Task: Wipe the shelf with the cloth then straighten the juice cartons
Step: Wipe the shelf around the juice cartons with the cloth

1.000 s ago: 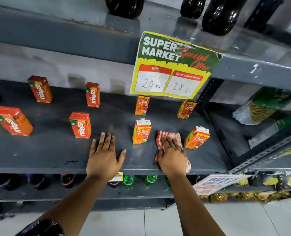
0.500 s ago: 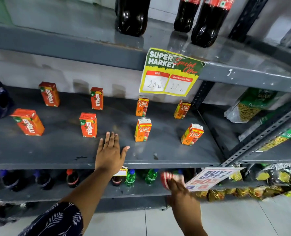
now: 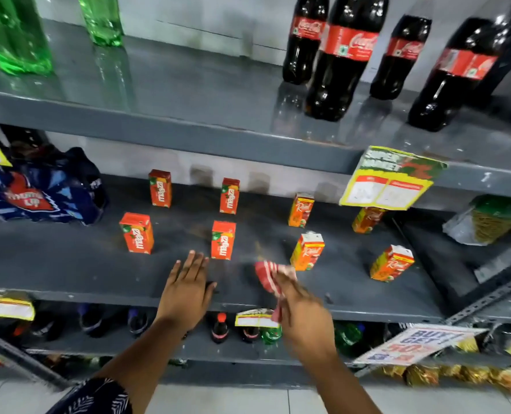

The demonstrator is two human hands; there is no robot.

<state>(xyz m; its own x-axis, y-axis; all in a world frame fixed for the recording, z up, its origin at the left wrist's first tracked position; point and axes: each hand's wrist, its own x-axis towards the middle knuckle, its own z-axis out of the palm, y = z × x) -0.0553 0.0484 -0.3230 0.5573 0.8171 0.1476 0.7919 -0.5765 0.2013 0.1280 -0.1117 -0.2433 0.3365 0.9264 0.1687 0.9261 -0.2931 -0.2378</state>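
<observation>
Several small juice cartons stand spread out on the grey middle shelf (image 3: pixel 69 264): red Maaza cartons (image 3: pixel 223 239) on the left half, orange Real cartons (image 3: pixel 307 251) on the right half, some of them turned at an angle. My left hand (image 3: pixel 185 289) lies flat on the shelf's front edge, fingers together, just in front of a Maaza carton. My right hand (image 3: pixel 303 318) is blurred and holds a red and white striped cloth (image 3: pixel 270 276) over the shelf's front, left of a Real carton.
A blue bottle pack (image 3: pixel 39 189) sits at the shelf's left end. A price sign (image 3: pixel 391 180) hangs from the upper shelf, where cola bottles (image 3: pixel 344 55) and green bottles (image 3: pixel 12 34) stand. Small bottles fill the lower shelf. Snack packets (image 3: pixel 487 219) lie to the right.
My right hand dropped below the shelf edge with the cloth, then came back up to the shelf front. The left hand stayed flat on the shelf. The view tilted upward.
</observation>
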